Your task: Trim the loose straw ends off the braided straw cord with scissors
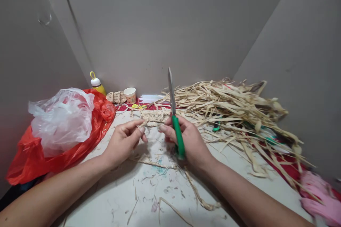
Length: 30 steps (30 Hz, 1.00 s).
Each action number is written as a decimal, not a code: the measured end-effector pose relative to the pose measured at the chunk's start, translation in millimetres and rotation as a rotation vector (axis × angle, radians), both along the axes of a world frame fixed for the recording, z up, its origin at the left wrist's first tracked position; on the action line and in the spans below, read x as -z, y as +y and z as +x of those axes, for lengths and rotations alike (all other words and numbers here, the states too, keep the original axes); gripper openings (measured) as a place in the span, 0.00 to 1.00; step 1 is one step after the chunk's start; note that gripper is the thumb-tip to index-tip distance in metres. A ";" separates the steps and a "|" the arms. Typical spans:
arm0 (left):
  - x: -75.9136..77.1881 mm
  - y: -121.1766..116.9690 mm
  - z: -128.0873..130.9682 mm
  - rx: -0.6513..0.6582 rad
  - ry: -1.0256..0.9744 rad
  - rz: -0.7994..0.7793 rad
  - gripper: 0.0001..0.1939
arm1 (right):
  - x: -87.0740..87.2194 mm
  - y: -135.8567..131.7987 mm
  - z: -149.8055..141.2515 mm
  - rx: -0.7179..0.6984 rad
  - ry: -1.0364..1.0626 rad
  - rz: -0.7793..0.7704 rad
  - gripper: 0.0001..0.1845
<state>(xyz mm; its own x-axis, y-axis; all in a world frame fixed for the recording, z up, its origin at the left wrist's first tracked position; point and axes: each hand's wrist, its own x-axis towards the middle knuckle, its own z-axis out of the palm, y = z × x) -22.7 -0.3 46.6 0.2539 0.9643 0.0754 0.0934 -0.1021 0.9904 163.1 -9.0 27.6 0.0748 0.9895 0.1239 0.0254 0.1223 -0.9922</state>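
Note:
My left hand [127,139] pinches one end of a thin straw strand [153,125] between thumb and fingers. My right hand [192,142] holds green-handled scissors [178,138], their blades pointing up and away from me. The strand stretches across to the fingertips of that hand; whether they grip it too I cannot tell. Just behind the strand lies a flat braided straw piece [154,114] on the table. Below my hands, a twisted straw length [157,165] and loose scraps are scattered on the white tabletop [128,184].
A big heap of dry straw strips [218,97] spreads over the right side. At left sit a red plastic bag [25,165] and a crumpled clear bag [64,113]. Along the back stand a yellow bottle [98,87], a coiled straw bundle [116,97] and a paper cup [130,95].

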 end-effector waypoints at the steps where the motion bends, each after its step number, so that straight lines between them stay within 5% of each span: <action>1: 0.6 -4.4 1.4 0.058 0.030 -0.009 0.18 | -0.4 -2.4 -4.2 -0.029 0.100 -0.025 0.22; 6: 2.3 -19.1 5.4 0.210 0.140 0.066 0.17 | -5.0 -12.2 -15.1 -0.069 0.314 -0.027 0.23; 13: 1.7 -13.5 -1.5 0.083 0.371 0.353 0.17 | -15.5 -6.0 -0.2 0.078 0.337 0.065 0.22; 18: 3.6 -9.7 -6.6 -0.045 0.356 0.607 0.14 | -22.4 0.4 11.1 0.195 0.394 0.141 0.21; 24: 1.9 -8.8 -10.4 -0.046 0.389 0.795 0.14 | -23.9 1.6 15.3 0.224 0.388 0.162 0.20; 27: 2.9 -7.5 -10.9 -0.021 0.394 0.778 0.14 | -22.8 1.7 14.3 0.207 0.391 0.159 0.20; 30: 0.5 -7.7 -7.6 0.029 0.345 0.559 0.08 | -23.7 1.9 13.4 0.192 0.388 0.160 0.20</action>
